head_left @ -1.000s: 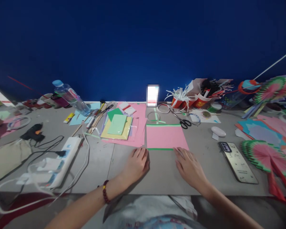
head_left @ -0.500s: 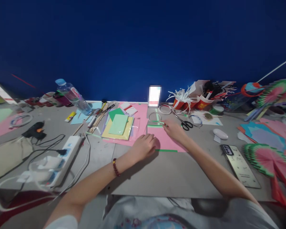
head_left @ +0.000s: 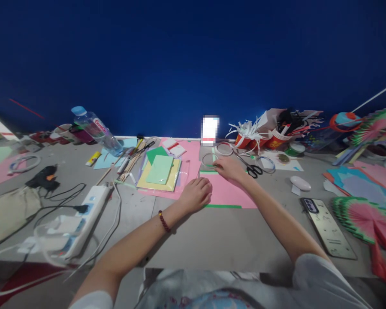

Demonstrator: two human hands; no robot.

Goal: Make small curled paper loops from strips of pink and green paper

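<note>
My left hand (head_left: 195,195), palm down with fingers a little bent, rests on the left side of a pink paper sheet (head_left: 230,193). Green strips (head_left: 223,206) run along the sheet's near and far edges. My right hand (head_left: 230,169) is at the far edge of that sheet, thumb and fingertips pinched together. Whatever it pinches is too small to make out. A clear tape roll (head_left: 209,160) lies just beyond those fingertips, and black-handled scissors (head_left: 253,171) lie to the right of the hand.
Bagged coloured paper (head_left: 159,171) lies left of my hands. Further left are a tilted bottle (head_left: 98,131), a power strip (head_left: 86,223) and cables. Red cups (head_left: 278,140) stand at the back right. A phone (head_left: 330,229) and a paper fan (head_left: 366,219) lie right.
My right hand has shifted slightly left and away from me along the sheet's far edge, toward the tape roll. My left hand stays on the pink paper. The view has shifted slightly.
</note>
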